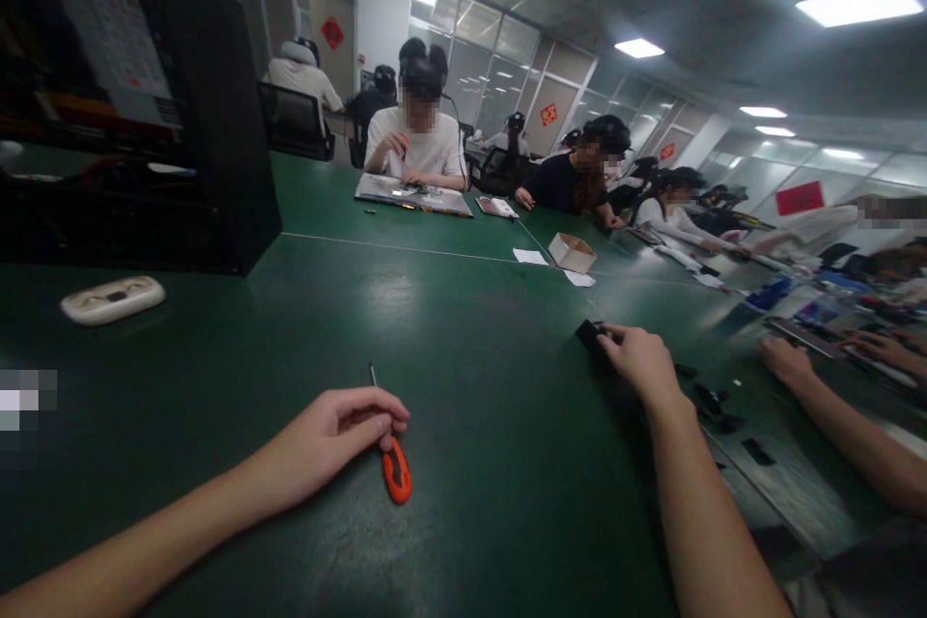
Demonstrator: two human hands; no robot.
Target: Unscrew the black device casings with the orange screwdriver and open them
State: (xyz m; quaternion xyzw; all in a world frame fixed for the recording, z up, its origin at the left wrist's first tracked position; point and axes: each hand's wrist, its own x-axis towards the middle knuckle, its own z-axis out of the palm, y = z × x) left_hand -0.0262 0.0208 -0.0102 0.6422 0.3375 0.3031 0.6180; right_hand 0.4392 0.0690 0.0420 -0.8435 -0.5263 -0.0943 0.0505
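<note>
My left hand is closed around a screwdriver near the middle of the green table. Its orange and black handle sticks out below my fingers, toward me, and its thin metal shaft points away. Farther right, my right hand reaches forward with its fingers on a small black block-shaped object at the tabletop. My fingers cover part of that object, so its exact kind does not show. Small black parts lie to the right of my right forearm.
A black open-sided computer case stands at the left, with a white oval case before it. A small open box and white papers lie ahead. Across the table a person works over a flat panel. A neighbour's arm is close on the right.
</note>
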